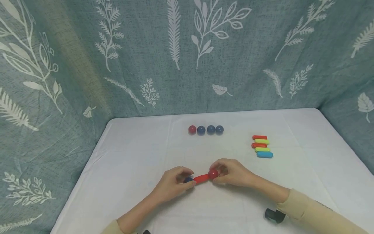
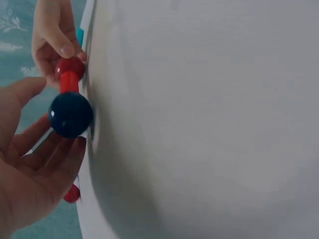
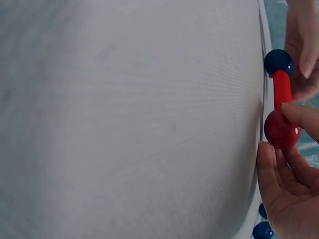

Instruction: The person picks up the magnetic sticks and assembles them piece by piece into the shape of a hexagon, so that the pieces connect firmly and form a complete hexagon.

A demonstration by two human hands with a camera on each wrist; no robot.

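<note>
A red rod (image 1: 201, 178) joins a blue ball (image 2: 71, 115) at its left end to a red ball (image 1: 213, 174) at its right end. My right hand (image 1: 233, 172) pinches the red ball between thumb and fingers. Around the blue ball my left hand (image 1: 173, 183) is spread loosely. In the left wrist view its thumb stands apart from the ball, while its fingers lie under or beside it; whether they touch, I cannot tell. From the head, the left hand partly hides the blue ball.
Toward the back of the white table (image 1: 131, 156) sit a loose red ball (image 1: 192, 129) and several blue balls (image 1: 211, 129) in a row. Red, yellow and blue rods (image 1: 265, 154) lie stacked side by side at the right. A leaf-patterned curtain (image 1: 187, 81) hangs behind.
</note>
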